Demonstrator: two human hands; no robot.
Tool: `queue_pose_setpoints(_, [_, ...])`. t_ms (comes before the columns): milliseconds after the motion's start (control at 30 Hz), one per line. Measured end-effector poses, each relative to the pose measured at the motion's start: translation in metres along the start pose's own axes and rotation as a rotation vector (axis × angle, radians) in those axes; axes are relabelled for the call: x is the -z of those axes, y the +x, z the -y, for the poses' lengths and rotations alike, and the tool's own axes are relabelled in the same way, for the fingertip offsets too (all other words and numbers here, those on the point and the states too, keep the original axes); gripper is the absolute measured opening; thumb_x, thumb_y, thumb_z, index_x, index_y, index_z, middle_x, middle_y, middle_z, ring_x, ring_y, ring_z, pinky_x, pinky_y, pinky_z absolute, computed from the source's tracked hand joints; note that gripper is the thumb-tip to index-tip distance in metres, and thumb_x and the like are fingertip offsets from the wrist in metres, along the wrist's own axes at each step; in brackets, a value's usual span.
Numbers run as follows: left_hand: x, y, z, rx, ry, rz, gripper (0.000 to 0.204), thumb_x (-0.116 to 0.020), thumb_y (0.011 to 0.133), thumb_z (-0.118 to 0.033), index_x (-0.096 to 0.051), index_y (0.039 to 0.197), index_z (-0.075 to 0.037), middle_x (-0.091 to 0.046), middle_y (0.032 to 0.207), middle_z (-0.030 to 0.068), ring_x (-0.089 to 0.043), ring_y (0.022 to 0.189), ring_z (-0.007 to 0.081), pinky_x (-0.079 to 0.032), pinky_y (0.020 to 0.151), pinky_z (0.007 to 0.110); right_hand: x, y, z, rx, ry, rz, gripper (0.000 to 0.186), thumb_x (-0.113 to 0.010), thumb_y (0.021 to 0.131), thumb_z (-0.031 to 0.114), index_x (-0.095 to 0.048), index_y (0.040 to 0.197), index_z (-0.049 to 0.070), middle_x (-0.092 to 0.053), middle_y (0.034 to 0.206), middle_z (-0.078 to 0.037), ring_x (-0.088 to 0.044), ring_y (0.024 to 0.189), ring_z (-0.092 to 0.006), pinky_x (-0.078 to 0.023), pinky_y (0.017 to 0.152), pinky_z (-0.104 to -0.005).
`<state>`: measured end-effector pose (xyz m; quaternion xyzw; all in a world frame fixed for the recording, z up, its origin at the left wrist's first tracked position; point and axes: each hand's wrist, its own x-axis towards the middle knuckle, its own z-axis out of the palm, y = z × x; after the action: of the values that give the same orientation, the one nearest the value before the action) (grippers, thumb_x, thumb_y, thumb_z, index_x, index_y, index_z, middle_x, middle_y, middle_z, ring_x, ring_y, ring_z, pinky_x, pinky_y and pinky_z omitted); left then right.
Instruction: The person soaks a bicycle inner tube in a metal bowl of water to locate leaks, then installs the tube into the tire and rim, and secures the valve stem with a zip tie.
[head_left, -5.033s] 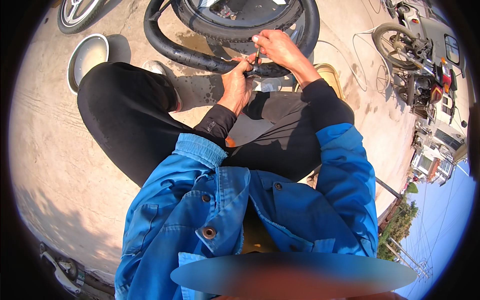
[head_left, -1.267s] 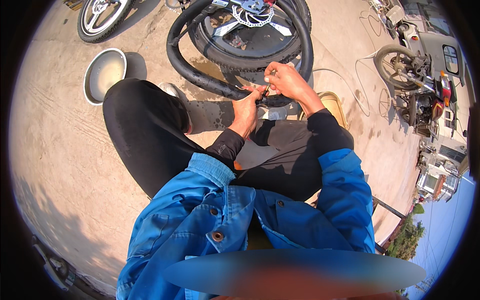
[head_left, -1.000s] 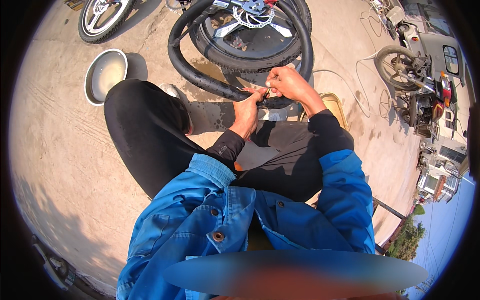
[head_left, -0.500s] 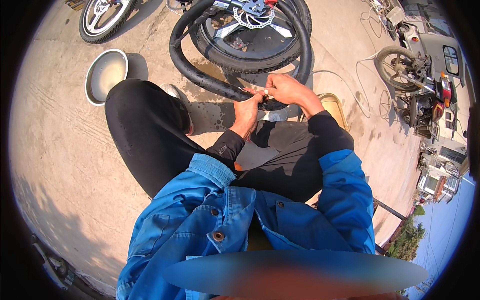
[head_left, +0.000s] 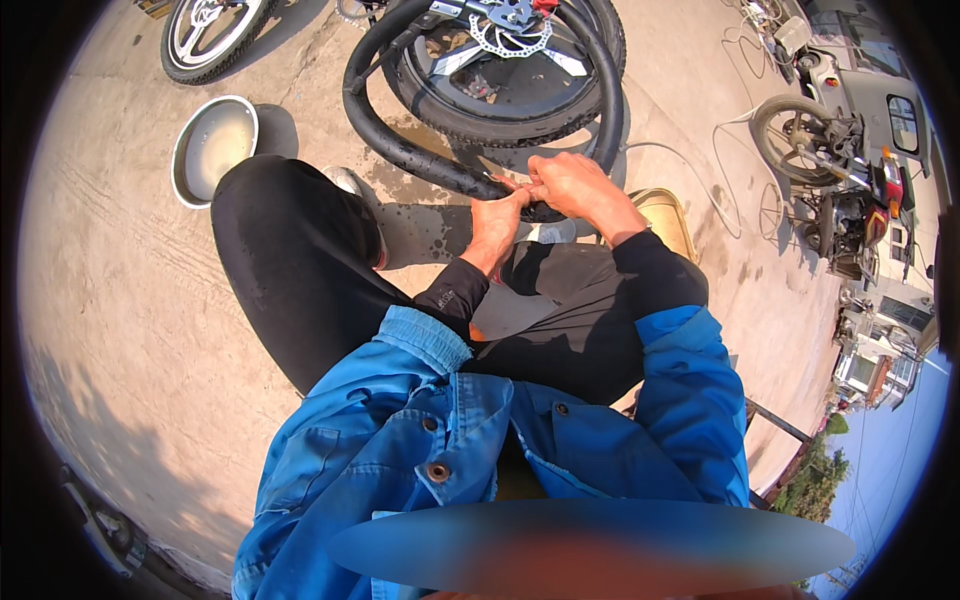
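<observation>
While the hands meet, left grasping it, right's hold hidden, the plump, damp black tube curves round

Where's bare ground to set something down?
Free: concrete left of the left knee, below the basin in frame; also between top-left wheel and black tube. Crowded: around left hand and right hand, with tan tray close.

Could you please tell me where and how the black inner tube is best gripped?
Probably the left bend of the black inner tube, coming from the left and wrapping around its thick, round body: there it curves out past the wheel, while the left hand and right hand crowd its near stretch.
</observation>
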<state>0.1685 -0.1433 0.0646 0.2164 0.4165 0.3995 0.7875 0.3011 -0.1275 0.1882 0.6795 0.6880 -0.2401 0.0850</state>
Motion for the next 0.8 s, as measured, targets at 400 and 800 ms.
queue_pose_setpoints(400, [0.005,-0.002,-0.003,0.100,0.173,0.073,0.021,-0.080,0.078,-0.009,-0.061,0.084,-0.005,-0.060,0.074,0.0012,-0.058,0.068,0.0135,-0.047,0.058,0.033,-0.008,0.006,-0.010,-0.057,0.064,0.105,0.023,-0.082,0.081,0.013,-0.067,0.089,-0.002,-0.071,0.082,-0.028,-0.071,0.089,-0.0474,-0.054,0.079,-0.0521])
queue_pose_setpoints(800, [0.010,0.001,0.001,-0.019,0.274,0.130,0.026,-0.087,0.079,-0.010,-0.061,0.082,-0.006,-0.058,0.071,-0.0014,-0.056,0.068,0.0106,-0.046,0.061,0.031,-0.003,0.003,-0.009,-0.025,0.110,0.108,0.026,-0.085,0.083,0.020,-0.071,0.094,0.000,-0.073,0.090,-0.027,-0.071,0.096,-0.0461,-0.054,0.081,-0.0514])
